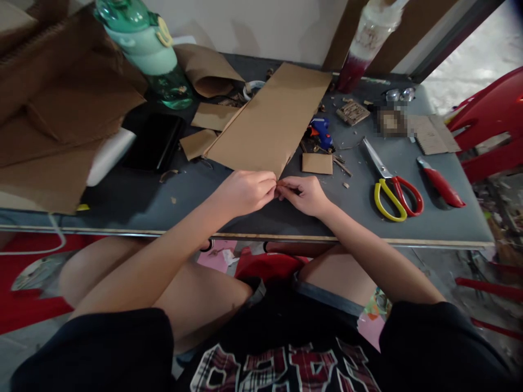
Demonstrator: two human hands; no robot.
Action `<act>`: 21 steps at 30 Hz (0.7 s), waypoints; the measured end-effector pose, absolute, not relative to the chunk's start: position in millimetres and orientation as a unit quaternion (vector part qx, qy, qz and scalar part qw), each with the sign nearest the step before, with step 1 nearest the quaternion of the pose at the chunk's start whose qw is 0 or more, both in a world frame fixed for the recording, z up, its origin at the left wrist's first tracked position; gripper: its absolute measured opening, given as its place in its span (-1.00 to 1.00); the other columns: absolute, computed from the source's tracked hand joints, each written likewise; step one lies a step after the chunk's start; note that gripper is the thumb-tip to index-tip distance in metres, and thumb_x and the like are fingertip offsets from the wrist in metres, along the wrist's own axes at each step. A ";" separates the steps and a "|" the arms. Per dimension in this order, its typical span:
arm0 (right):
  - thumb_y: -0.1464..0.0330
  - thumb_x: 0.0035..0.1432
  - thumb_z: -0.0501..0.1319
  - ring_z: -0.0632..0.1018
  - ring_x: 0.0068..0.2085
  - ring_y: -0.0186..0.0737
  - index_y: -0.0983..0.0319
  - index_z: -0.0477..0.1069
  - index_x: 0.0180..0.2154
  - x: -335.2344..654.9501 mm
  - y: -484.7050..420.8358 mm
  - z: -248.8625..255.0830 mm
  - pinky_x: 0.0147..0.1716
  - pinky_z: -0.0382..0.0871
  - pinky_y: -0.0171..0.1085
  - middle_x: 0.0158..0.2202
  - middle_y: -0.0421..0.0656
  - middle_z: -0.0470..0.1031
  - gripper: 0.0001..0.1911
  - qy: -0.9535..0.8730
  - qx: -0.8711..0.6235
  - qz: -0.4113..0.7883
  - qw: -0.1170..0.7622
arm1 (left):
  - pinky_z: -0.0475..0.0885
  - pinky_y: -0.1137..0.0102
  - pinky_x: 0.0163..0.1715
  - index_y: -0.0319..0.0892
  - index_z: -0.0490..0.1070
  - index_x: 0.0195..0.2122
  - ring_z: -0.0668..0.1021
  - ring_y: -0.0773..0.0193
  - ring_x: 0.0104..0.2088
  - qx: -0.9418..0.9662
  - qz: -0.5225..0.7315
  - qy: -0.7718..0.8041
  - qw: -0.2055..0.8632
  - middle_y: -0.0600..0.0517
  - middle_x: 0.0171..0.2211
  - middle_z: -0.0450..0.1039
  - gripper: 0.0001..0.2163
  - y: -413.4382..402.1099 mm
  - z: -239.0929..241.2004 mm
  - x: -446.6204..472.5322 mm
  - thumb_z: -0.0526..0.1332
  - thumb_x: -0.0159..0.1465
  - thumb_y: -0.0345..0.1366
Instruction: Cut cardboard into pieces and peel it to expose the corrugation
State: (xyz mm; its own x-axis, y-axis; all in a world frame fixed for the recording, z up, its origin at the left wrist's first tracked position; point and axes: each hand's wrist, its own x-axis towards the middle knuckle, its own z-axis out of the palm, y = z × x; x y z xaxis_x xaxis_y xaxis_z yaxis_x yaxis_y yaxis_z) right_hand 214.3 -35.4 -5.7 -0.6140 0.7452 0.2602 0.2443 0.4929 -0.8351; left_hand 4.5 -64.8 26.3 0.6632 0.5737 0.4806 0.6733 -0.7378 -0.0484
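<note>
A long tan cardboard piece (272,117) lies at a slant over other items on the dark tabletop, its near corner pointing toward me. At that corner my left hand (254,189) and my right hand (301,193) meet, fingertips nearly touching. Both are closed in a pinch on the corner. The exact spot between the fingertips is mostly covered by the fingers. Just beyond my right hand lies a small cardboard rectangle (317,163). A blue glue gun (322,134) sits partly under the long piece's right edge.
To the right lie scissors (388,182) with yellow and red handles, a red utility knife (441,184) and glasses (399,95). A green bottle (149,60), a dark phone (155,142) and a large cardboard box (61,109) occupy the left. A drink cup (363,43) stands at the back.
</note>
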 end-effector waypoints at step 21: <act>0.27 0.31 0.19 0.52 -0.57 -0.41 0.28 0.57 -0.28 212.5 -36.9 -3.3 -0.51 0.37 -0.42 -0.56 -0.22 0.53 -0.75 -0.773 -0.304 0.400 0.388 | 0.43 0.35 -0.41 -0.28 0.63 -0.19 0.69 0.15 -0.28 -0.912 -0.142 -0.373 0.097 -0.06 -0.13 0.67 -0.74 -66.5 8.4 -2.2 0.12 0.46 -0.36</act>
State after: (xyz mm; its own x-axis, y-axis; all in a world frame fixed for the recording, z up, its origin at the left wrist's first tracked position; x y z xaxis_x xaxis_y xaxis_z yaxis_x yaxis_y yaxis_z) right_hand 212.5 -36.9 -3.3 -0.5152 0.7797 0.3559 0.1592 0.4950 -0.8542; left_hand -2.2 -66.5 8.4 0.6808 0.6530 0.3319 0.7080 -0.7028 -0.0697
